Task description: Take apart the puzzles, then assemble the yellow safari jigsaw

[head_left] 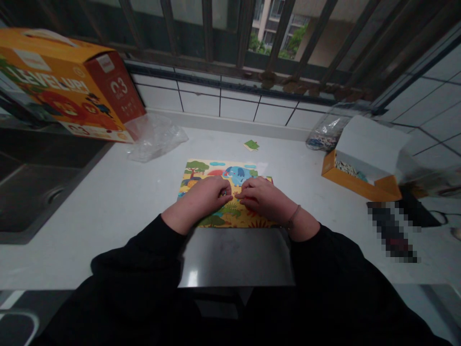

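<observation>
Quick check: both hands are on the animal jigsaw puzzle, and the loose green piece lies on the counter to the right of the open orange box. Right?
No: the head view shows the loose green piece to the left of the open orange box. The left hand and right hand are on the animal jigsaw puzzle, as you said.

You stood at a white countertop (90,226) beneath white tiled walls (201,103), with a barred window (279,33) at top centre and, dim but probably, a steel sink (29,202) at left.
</observation>
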The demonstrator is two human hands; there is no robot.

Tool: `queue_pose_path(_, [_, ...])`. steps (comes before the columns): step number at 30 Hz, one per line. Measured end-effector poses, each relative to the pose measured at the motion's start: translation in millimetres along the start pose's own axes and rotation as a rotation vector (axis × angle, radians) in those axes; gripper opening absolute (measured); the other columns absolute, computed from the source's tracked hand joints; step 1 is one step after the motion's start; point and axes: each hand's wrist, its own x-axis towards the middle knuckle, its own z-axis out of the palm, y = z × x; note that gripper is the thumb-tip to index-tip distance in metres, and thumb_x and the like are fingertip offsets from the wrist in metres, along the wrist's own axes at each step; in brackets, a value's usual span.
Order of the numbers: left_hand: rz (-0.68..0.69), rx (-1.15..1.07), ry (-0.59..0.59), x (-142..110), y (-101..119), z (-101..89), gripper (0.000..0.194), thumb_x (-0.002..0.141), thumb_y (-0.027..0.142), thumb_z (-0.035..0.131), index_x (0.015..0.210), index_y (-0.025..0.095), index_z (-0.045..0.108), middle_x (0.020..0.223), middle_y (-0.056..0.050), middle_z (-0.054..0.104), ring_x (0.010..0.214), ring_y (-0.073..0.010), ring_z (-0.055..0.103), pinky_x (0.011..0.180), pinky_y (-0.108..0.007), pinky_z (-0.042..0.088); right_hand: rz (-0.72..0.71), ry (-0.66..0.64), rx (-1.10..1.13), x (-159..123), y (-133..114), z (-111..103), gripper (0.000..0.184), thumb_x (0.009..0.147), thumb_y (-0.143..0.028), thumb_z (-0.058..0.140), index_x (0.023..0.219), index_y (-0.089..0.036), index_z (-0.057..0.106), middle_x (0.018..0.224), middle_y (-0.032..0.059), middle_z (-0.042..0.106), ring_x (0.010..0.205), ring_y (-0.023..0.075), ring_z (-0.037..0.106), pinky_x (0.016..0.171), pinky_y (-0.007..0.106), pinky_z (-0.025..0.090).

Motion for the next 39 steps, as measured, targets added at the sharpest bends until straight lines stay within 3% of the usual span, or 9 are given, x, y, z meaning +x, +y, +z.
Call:
queue_pose_path(3, [0.071,-0.007,0.000,-1,-1,2.2,0.013,0.101,0.031,0.074,0.110,0.024,0.079,0.102,-0.006,0.079,0.092,-0.0247,0.069,0.083,-0.038,0.051,-0.013,0.010,0.042,0,-1,-3,0.017,0.107,-0.027,0.073,0.119,-0.027,0.086,0.121,0.0083,0.080,0.111,0.0258,0.067,0.103,0.044,0.050])
queue_pose_path(6, [0.063,-0.011,0.006,-2,-2,3.8,0.017,0.101,0.031,0.076,0.115,0.024,0.081,0.104,-0.007,0.080,0.095,-0.0258,0.070,0.088,-0.039,0.053,0.049,0.135,0.067,0,9,-10,0.017,0.108,-0.027,0.069,0.115,-0.024,0.084,0.112,0.0087,0.081,0.109,0.0260,0.069,0.100,0.042,0.052])
queue_pose_path(10, [0.058,-0.010,0.005,-1,-3,4.5,0.018,0.100,0.030,0.077,0.116,0.023,0.082,0.099,-0.007,0.078,0.089,-0.0250,0.070,0.086,-0.039,0.054,0.245,0.407,-0.046,6,45,-17,0.021,0.108,-0.030,0.064,0.107,-0.020,0.082,0.109,0.0131,0.080,0.107,0.0301,0.069,0.102,0.047,0.052])
queue_pose_path(13, [0.067,-0.008,-0.001,0,-3,4.7,0.016,0.100,0.030,0.077,0.114,0.023,0.081,0.096,-0.006,0.077,0.087,-0.0248,0.069,0.085,-0.039,0.054,0.312,0.493,-0.117,19,79,-19,0.025,0.108,-0.029,0.059,0.113,-0.018,0.081,0.120,0.0172,0.081,0.116,0.0346,0.069,0.109,0.053,0.050])
queue_pose_path(21, [0.070,-0.005,0.009,-2,-4,5.2,0.015,0.101,0.028,0.078,0.115,0.022,0.080,0.095,-0.005,0.077,0.085,-0.0235,0.068,0.081,-0.038,0.052,0.273,0.393,-0.159,76,140,-19,0.040,0.108,-0.020,0.049,0.134,-0.013,0.079,0.144,0.0169,0.078,0.137,0.0346,0.065,0.123,0.054,0.047])
queue_pose_path(27, [0.062,0.008,0.003,-4,-2,3.3,0.016,0.100,0.027,0.079,0.116,0.022,0.080,0.098,-0.005,0.077,0.086,-0.0235,0.068,0.081,-0.038,0.053,0.216,0.225,-0.187,101,172,-13,0.058,0.107,-0.015,0.045,0.162,-0.019,0.062,0.170,0.0108,0.061,0.153,0.0321,0.056,0.130,0.054,0.044])
queue_pose_path(31, [0.061,0.010,-0.003,-5,-2,3.1,0.016,0.100,0.026,0.078,0.116,0.023,0.080,0.101,-0.006,0.078,0.089,-0.0243,0.070,0.083,-0.039,0.054,0.200,0.117,-0.205,98,181,-17,0.058,0.110,-0.021,0.044,0.165,-0.020,0.059,0.163,0.0144,0.065,0.148,0.0342,0.058,0.128,0.055,0.045])
queue_pose_path(34, [0.064,0.008,0.001,-5,-2,3.4,0.017,0.100,0.027,0.078,0.116,0.023,0.080,0.101,-0.006,0.078,0.089,-0.0243,0.070,0.084,-0.039,0.055,0.277,0.107,-0.251,90,183,-23,0.057,0.109,-0.036,0.055,0.163,-0.019,0.061,0.152,0.0212,0.066,0.140,0.0402,0.060,0.121,0.060,0.049])
queue_pose_path(39, [0.074,-0.012,0.010,-3,-5,5.5,0.017,0.100,0.029,0.078,0.116,0.023,0.080,0.095,-0.005,0.076,0.085,-0.0233,0.069,0.084,-0.039,0.054,0.413,0.201,-0.170,72,179,-32,0.051,0.097,-0.047,0.077,0.134,-0.013,0.074,0.127,0.0222,0.073,0.118,0.0375,0.066,0.110,0.053,0.054])
